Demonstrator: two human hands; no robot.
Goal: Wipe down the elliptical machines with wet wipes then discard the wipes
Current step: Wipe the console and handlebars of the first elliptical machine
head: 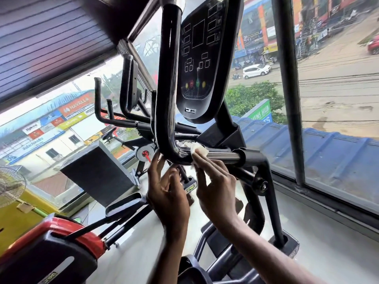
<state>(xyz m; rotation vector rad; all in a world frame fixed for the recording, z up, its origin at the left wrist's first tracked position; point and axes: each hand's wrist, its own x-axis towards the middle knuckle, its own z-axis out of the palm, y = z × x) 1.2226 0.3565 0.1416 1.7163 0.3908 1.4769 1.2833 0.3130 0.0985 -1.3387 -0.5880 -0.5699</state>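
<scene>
Hands raised under elliptical console (202, 58). Right hand (215, 189) presses white wet wipe (198, 151) against chrome handlebar (221, 156), fingers pinching it. Left hand (167, 193) loose, fingers spread, fingertips touching black handle bend (174, 154) beside wipe.

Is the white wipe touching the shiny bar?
Touching. The head view shows the right hand pressing the wipe onto the bar.

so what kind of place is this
Most likely an upper-floor gym: an elliptical with a console, more exercise machines lined along the window, and a street below.
</scene>
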